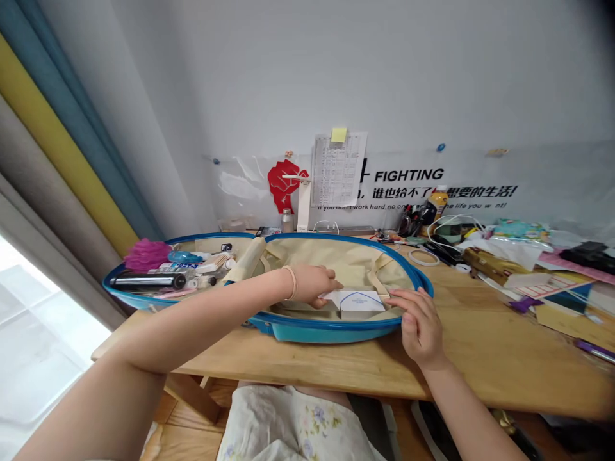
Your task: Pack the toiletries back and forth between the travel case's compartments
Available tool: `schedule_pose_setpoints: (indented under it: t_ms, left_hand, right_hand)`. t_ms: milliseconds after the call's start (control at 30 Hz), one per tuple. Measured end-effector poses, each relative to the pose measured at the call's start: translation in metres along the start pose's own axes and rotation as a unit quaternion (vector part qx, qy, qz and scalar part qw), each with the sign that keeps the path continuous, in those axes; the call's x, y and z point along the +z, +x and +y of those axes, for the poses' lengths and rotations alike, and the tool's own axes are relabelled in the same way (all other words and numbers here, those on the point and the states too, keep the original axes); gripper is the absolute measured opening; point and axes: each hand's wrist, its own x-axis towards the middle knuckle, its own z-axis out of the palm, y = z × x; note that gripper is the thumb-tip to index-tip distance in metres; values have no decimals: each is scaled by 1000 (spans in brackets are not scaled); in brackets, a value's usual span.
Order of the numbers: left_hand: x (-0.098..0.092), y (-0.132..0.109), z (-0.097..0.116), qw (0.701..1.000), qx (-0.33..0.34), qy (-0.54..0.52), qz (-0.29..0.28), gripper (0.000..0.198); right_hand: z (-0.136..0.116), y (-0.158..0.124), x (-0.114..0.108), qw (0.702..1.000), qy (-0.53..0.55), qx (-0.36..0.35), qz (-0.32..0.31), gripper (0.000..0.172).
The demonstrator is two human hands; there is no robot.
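Note:
A blue suitcase (336,333) lies open on the wooden table, its halves side by side. In the beige-lined right half, a white box with blue print (361,301) lies near the front rim. My left hand (313,286) reaches into this half at the box's left end. Its thumb and index finger are apart; the other fingers are partly hidden, and no firm hold shows. My right hand (421,323) is at the front right rim, fingers stretched inward toward the box's right end, thumb apart.
The left half holds a pink bath puff (148,255), a black cylinder (148,282) and several small toiletries. A white desk lamp (304,205) and a drink bottle (435,208) stand by the wall. Papers, a purple pen (596,351) and other clutter lie at right.

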Motion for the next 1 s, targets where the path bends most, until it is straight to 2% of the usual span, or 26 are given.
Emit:
schedule_pose_setpoints:
  t_ms: [267,433,500,633,867,1000]
  left_hand:
    - [21,17,-5,998,-43,-43,-33,77]
    - [30,7,-15,988,-97,-99,-65,90]
    - [34,-1,-20,984,-113,-115,-81,87]
    - [41,-9,-25,981,-114,-123,-94,69]
    - [48,-8,-26,981,-133,-112,-89,75]
    - [42,-21,-30,981,-139,-116,-74,64]
  right_hand:
    - [0,0,0,1000,4,5,1,31]
    - [1,-1,0,1000,-6,11,-1,32]
    - [1,-2,0,1000,-8,9,-2,32]
    - [2,-2,1,1000,-7,0,-5,32]
    - [-1,-9,1,999,-29,-1,-25,48]
    - [-2,-15,0,999,-33,15,-24,49]
